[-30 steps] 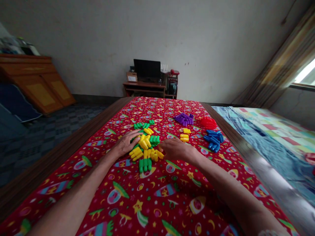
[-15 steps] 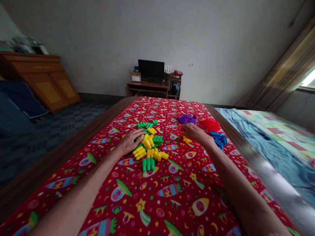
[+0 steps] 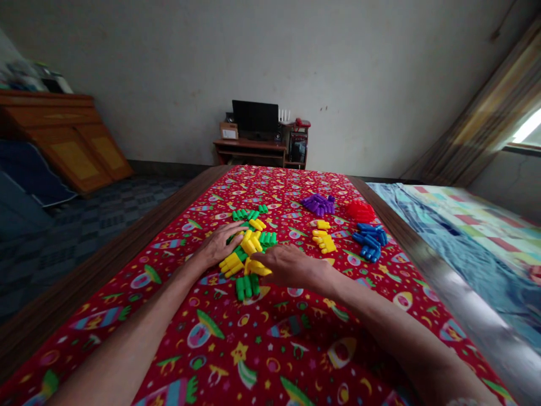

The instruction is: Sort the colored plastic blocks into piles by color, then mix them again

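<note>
A mixed heap of yellow building blocks (image 3: 231, 264) and green building blocks (image 3: 247, 286) lies on the red patterned cloth (image 3: 270, 349). Along the heap's left side rests my left hand (image 3: 220, 243), its fingers stretched out and lying against the blocks. My right hand (image 3: 289, 264) reaches in from the right, fingers closed at a yellow block (image 3: 260, 268) on the near side of the heap; its fingertips are partly hidden. Right of the heap, a small group of yellow blocks (image 3: 324, 242) lies apart.
Purple blocks (image 3: 318, 204), red blocks (image 3: 360, 211) and blue blocks (image 3: 371, 241) form separate piles at the right. Beyond the table stands a desk with a monitor (image 3: 255, 119). A bed (image 3: 448, 225) is to the right and a wooden cabinet (image 3: 67, 141) to the left.
My right hand has moved left and nearer, from the small yellow group to the mixed heap. More yellow blocks now show in that group. My left hand stays beside the heap.
</note>
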A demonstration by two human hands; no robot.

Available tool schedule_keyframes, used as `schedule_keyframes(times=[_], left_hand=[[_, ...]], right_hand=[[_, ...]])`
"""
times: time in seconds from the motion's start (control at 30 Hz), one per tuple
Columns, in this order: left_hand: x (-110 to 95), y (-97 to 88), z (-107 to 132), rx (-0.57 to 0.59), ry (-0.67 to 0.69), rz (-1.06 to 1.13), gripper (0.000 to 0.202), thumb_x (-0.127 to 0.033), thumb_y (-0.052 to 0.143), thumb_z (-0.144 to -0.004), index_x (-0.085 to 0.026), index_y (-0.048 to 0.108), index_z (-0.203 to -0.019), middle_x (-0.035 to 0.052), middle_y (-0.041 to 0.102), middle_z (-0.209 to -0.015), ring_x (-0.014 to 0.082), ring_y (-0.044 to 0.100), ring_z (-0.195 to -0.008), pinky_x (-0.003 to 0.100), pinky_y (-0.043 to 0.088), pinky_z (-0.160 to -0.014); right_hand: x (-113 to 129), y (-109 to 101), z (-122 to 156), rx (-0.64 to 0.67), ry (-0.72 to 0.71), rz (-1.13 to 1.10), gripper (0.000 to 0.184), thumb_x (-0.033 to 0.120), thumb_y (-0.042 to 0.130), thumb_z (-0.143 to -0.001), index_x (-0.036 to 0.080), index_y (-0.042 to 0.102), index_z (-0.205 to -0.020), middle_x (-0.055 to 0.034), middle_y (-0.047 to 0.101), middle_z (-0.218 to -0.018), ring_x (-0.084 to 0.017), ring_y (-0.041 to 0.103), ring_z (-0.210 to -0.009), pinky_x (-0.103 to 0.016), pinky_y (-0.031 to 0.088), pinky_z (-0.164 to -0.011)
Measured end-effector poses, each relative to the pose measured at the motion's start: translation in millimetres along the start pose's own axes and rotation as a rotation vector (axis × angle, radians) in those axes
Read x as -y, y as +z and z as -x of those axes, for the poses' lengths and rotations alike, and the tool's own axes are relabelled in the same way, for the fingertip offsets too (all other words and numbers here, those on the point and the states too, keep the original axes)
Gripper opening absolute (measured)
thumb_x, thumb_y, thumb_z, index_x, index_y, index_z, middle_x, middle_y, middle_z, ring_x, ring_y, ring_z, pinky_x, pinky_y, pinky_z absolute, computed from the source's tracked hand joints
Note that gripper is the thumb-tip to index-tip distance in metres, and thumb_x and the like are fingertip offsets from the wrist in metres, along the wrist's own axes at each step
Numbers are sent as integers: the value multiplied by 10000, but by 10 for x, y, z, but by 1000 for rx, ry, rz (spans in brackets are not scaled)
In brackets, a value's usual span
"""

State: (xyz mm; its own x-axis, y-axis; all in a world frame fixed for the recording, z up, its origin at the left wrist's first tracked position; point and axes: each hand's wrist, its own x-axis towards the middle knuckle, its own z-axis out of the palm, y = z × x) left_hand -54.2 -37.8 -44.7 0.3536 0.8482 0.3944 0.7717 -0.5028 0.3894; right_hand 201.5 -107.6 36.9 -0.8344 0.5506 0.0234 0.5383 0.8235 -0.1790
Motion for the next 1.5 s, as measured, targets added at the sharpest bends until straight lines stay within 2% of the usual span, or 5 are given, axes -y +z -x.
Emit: schedule_keyframes(times=[0.3, 0.53, 0.97, 1.3, 1.5], left_hand=[[8, 8, -12, -16, 7, 3, 726, -698, 244, -886, -175, 675, -1146, 139, 583, -1341, 283, 542, -1231, 467, 392, -1087], [6, 6, 1, -31, 15, 5, 664, -658, 273, -901, -189, 670, -1152, 131, 591, -1332, 271, 550, -1221, 462, 396, -1083], [3, -11, -3, 3, -8, 11, 667, -658, 292, -894, -177, 668, -1161, 135, 572, -1356, 277, 534, -1243, 453, 389, -1092], [-6, 3, 7, -29, 20, -7, 650, -642, 273, -905, -189, 668, -1153, 127, 579, -1347, 271, 536, -1236, 459, 391, -1089], [10, 19, 6, -38, 25, 0, 640, -634, 276, -908, -189, 666, -1152, 128, 585, -1340, 263, 543, -1234, 453, 382, -1097]], right_hand=[[-529, -255, 36, -154, 230, -47, 366, 56, 463, -824, 115, 656, -1128, -52, 682, -774, -104, 550, -624, -210, 387, -591], [-1179, -345, 227, -286, 571, 11, 415, 80, 482, -809, 108, 660, -1183, -124, 713, -998, -171, 642, -856, -230, 426, -709], [-90, 36, -9, 1, 81, 82, 307, 357, 597, -889, 200, 645, -1149, -106, 678, -1042, -196, 614, -919, -277, 434, -750], [-918, -458, 290, -129, 552, 197, 307, 228, 511, -902, 181, 623, -1185, -117, 670, -1083, -206, 612, -983, -272, 442, -783], [-1237, -506, 514, 18, 637, 79, 336, 285, 574, -897, 226, 604, -1226, -85, 606, -1262, -211, 531, -1194, -304, 428, -961]])
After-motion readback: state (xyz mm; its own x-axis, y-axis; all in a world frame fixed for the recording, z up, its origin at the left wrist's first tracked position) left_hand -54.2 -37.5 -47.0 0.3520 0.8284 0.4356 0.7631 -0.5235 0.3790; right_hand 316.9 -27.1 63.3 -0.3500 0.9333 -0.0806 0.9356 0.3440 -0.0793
